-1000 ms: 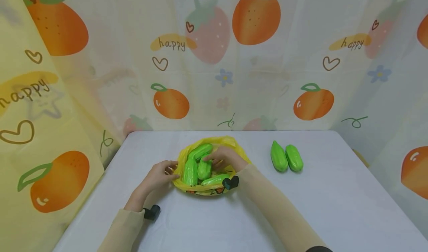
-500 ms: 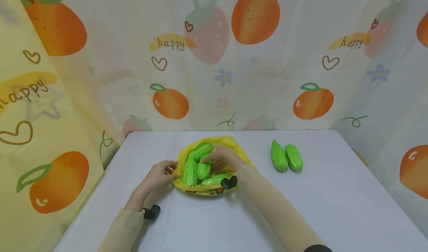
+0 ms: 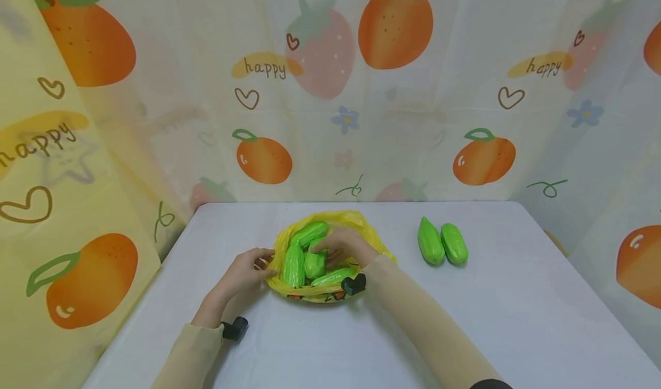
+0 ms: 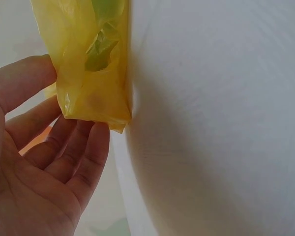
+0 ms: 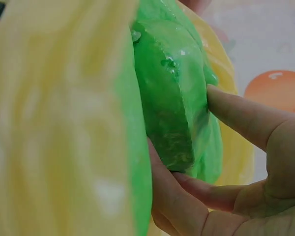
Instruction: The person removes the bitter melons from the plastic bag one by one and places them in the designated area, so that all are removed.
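Observation:
A yellow plastic bag (image 3: 356, 220) stands with its mouth wide and rim rolled down, several glossy green zucchini-like vegetables (image 3: 294, 265) inside. My right hand (image 3: 348, 245) reaches into the bag from the right. In the right wrist view its thumb and fingers grip one green zucchini (image 5: 167, 93) from two sides; its fingertips are partly hidden behind it. My left hand (image 3: 247, 272) is at the bag's left side. The left wrist view shows its fingertips (image 4: 99, 130) and thumb touching the thin bag wall, palm apart from it.
Two more green zucchini (image 3: 431, 241) lie side by side on the white-covered table (image 3: 516, 314), to the right of the bag. A curtain printed with fruit (image 3: 325, 119) rises behind the table's back edge and along both sides.
Hardly anything differs. My right hand stays in the bag on the same zucchini, with its wrist shifted very slightly; the left hand keeps its place at the bag's side.

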The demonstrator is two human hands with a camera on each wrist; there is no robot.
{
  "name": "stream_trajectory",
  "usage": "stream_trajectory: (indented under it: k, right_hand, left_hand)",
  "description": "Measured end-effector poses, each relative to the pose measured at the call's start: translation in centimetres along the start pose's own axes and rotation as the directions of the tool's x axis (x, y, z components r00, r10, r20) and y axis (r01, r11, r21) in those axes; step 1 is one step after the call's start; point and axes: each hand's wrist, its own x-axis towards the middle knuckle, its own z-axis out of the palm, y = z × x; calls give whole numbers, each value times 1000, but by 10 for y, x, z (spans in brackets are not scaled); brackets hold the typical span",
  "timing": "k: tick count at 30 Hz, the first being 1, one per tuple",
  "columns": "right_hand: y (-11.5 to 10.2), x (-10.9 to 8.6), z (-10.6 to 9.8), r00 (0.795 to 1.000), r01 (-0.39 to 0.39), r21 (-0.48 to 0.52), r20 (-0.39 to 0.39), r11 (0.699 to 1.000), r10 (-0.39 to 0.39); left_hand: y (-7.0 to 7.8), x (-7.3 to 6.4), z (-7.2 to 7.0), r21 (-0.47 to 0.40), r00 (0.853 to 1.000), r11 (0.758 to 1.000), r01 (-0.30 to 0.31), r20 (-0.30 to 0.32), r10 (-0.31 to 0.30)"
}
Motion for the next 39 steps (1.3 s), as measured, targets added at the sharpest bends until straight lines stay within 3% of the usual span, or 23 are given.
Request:
stream_trajectory:
  k: [18, 26, 39]
  right_hand:
    - [1, 1, 0, 1000, -12, -30, -25, 999, 12]
    - [0, -4, -3, 998, 30, -41, -47, 999, -32]
    - [-1, -12, -11, 995, 101, -40, 11, 994, -101]
  left_hand:
    - [2, -1, -1, 0, 1000, 1000, -12, -4, 12]
    - [-2, 1, 0, 2, 1000, 1000, -8, 0, 8]
    - [1, 0, -1, 9, 1000, 1000, -2, 7, 2]
